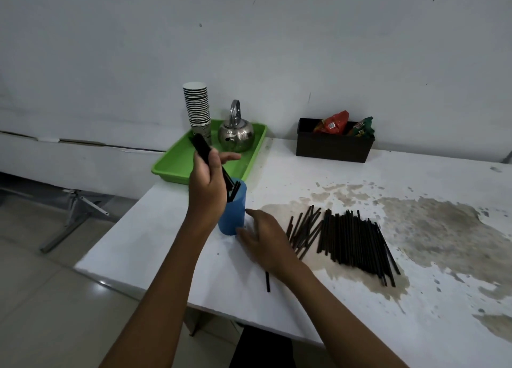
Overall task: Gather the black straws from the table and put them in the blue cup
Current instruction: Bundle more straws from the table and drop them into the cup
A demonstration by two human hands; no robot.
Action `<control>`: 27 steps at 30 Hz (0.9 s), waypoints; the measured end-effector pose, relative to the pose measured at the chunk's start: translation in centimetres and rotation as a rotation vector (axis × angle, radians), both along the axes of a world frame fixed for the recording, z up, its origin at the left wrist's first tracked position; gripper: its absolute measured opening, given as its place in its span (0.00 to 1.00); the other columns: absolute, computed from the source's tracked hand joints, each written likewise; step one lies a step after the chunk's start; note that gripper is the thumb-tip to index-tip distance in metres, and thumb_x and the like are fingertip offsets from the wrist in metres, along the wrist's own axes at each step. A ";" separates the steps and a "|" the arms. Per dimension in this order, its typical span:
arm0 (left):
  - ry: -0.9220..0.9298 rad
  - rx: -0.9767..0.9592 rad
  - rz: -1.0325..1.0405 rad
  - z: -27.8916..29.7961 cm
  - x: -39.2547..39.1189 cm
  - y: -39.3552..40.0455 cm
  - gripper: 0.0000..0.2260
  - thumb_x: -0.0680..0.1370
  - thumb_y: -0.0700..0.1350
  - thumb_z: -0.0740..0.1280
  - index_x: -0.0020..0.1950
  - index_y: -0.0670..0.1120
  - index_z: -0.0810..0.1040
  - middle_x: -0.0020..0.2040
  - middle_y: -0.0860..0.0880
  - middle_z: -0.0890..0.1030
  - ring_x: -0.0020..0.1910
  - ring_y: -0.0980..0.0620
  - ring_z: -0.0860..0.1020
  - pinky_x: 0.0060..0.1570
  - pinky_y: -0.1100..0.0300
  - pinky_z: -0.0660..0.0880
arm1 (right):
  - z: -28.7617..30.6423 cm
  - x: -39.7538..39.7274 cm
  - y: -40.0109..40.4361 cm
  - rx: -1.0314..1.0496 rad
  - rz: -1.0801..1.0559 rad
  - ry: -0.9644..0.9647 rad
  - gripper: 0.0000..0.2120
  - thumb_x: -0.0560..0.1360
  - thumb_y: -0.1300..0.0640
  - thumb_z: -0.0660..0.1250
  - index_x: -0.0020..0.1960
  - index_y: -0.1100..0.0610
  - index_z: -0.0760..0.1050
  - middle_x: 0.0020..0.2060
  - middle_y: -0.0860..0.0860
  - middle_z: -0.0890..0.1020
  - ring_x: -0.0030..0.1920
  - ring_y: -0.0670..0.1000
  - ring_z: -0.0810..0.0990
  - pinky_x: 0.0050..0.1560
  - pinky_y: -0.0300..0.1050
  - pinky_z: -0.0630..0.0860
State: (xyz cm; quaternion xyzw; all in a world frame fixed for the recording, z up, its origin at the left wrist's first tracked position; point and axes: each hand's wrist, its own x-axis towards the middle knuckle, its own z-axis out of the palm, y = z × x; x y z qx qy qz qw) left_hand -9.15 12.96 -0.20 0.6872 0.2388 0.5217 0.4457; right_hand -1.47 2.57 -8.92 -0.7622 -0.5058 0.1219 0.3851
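The left hand (206,177) is wrapped around a bundle of black straws (203,148), thumb and fingers curled on it with the forefinger sticking out, and the lower ends of the straws are dipping into the blue cup (233,212), which stands near the table's (171,256) corner at about nine o'clock from the big loose pile of straws (357,243). The right hand (264,237) lies low on the tabletop just at three o'clock of the cup, fingers spread and relaxed, a fingertip near or touching the cup wall; it holds nothing that I can see. One stray straw (267,281) pokes out from under that wrist toward six o'clock. The bundle goes in at a slant, so I'd worry it levers against the rim and tips the light cup, which sits close to the edge. A loose release could also let straws fan out and spill over. At twelve o'clock sits a green tray (177,164) with a kettle (236,134).
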 end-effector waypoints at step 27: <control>0.433 0.226 0.124 -4.1 -1.6 1.8 0.27 0.76 0.65 0.55 0.61 0.50 0.82 0.69 0.50 0.75 0.67 0.47 0.68 0.66 0.56 0.63 | -1.8 -0.7 -0.8 0.144 -0.123 -0.382 0.20 0.80 0.54 0.50 0.44 0.59 0.78 0.39 0.53 0.82 0.41 0.51 0.78 0.75 0.48 0.57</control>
